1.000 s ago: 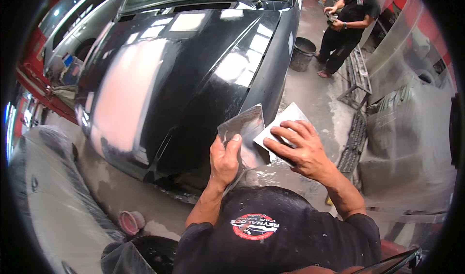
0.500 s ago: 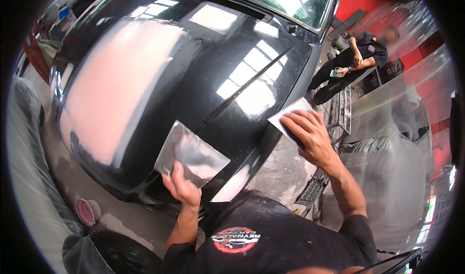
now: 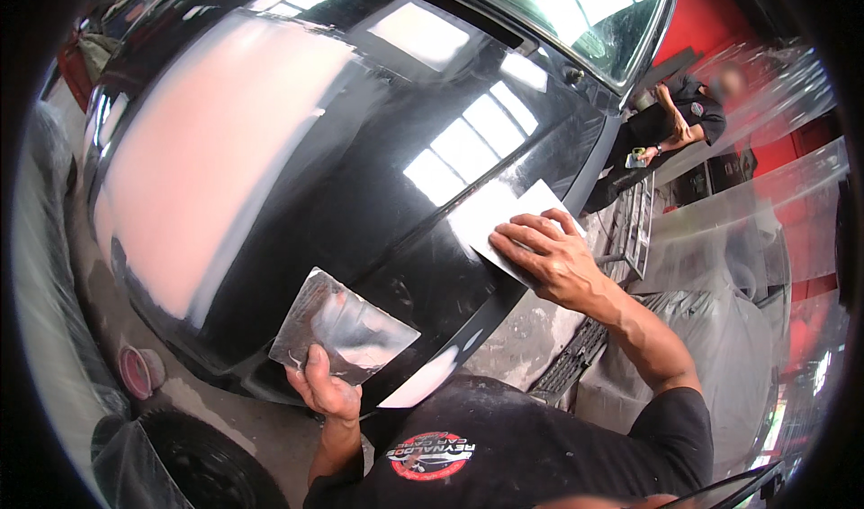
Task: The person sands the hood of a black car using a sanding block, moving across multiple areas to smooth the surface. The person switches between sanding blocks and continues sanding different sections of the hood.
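Observation:
My left hand (image 3: 326, 387) grips the lower edge of a shiny, smudged metal plate (image 3: 346, 324), thumb on top, and holds it above the front of a black car. My right hand (image 3: 560, 259) is closed over a flat white rectangular sheet (image 3: 540, 201), its fingers laid across the top. That sheet is over the car's fender edge; whether it touches the paint I cannot tell. Pinkish filler covers a broad patch (image 3: 220, 149) of the black hood (image 3: 360, 194). A smaller pale patch (image 3: 423, 378) shows on the fender near my left hand.
A person (image 3: 688, 117) in dark clothes stands beyond the fender, holding something small. Clear plastic sheeting (image 3: 711, 329) drapes things at right, with more plastic (image 3: 54, 311) at left. A pink-lined tub (image 3: 141, 371) and a tire (image 3: 211, 459) are at lower left.
My right hand has moved left and slightly down with the white sheet, closer over the fender. My left hand and the metal plate have dropped a little toward the lower left. The view has shifted slightly.

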### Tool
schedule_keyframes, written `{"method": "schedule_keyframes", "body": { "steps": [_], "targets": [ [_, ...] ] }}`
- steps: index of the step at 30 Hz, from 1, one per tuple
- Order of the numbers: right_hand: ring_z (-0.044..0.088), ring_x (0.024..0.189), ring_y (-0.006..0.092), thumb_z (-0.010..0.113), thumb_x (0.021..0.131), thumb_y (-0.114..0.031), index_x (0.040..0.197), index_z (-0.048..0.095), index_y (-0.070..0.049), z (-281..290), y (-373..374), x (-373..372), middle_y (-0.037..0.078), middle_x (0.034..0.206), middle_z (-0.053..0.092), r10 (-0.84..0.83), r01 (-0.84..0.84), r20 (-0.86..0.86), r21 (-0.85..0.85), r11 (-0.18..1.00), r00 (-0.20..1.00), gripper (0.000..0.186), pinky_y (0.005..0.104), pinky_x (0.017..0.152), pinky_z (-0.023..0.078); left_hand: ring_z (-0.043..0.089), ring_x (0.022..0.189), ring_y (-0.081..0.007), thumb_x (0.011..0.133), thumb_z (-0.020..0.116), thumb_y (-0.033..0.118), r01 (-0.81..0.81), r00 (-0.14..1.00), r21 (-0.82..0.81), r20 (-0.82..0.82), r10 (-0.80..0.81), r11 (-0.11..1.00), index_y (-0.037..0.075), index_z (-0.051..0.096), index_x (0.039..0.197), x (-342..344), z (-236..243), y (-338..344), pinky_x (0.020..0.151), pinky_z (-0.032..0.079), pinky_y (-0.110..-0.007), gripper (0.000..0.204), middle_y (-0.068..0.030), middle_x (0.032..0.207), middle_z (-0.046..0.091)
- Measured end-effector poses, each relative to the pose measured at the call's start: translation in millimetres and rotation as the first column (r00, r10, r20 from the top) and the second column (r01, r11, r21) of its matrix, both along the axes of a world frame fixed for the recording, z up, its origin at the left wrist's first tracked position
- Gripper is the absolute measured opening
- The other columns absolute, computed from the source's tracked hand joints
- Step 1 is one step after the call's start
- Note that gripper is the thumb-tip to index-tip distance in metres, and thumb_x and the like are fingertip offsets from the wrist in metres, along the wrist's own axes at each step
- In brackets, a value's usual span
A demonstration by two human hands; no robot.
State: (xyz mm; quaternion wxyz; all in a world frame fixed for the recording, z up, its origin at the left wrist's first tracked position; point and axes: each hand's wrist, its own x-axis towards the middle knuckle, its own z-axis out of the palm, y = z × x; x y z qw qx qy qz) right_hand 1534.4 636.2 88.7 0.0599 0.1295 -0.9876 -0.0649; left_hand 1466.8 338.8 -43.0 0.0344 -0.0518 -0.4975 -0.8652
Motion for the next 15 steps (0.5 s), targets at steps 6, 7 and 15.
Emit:
{"method": "schedule_keyframes", "body": {
  "steps": [6, 7, 15],
  "targets": [
    [0.056, 0.123, 0.0222, 0.071, 0.075, -0.008, 0.136, 0.057, -0.016, 21.0, 9.3, -18.7, 0.005, 0.134, 0.059, -0.043, 0.038, 0.129, 0.042, 0.998, 0.991, 0.063, 0.0445, 0.103, 0.037, 0.055, 0.123, -0.0444, 0.094, 0.043, 0.013, -0.074, 0.976, -0.329, -0.216, 0.001, 0.942, -0.009, 0.044, 0.134, 0.7, -6.0, -6.1, 0.104, 0.049, -0.053, 0.045, -0.0321, 0.139, 0.046],
    [0.054, 0.126, 0.0228, 0.072, 0.072, -0.006, 0.135, 0.057, -0.016, 18.0, 6.7, -26.1, 0.005, 0.136, 0.058, -0.044, 0.036, 0.153, 0.056, 0.998, 0.987, 0.066, 0.0447, 0.105, 0.036, 0.055, 0.123, -0.0469, 0.099, 0.039, 0.008, -0.061, 0.959, -0.313, -0.282, -0.031, 0.948, -0.006, 0.047, 0.130, 0.2, -6.6, -6.4, 0.103, 0.049, -0.056, 0.035, -0.0314, 0.141, 0.041],
    [0.054, 0.123, 0.0216, 0.074, 0.071, -0.011, 0.132, 0.058, -0.017, 14.4, 13.0, -42.1, 0.003, 0.128, 0.061, 0.018, -0.013, 0.155, -0.031, 0.999, 0.988, 0.063, 0.0433, 0.101, 0.040, 0.056, 0.123, -0.0422, 0.088, 0.048, 0.023, 0.039, 0.999, 0.046, 0.025, -0.040, 0.998, -0.009, 0.042, 0.139, 1.2, 4.4, 0.1, 0.104, 0.049, -0.050, 0.060, -0.0325, 0.135, 0.052]
  ]
}}
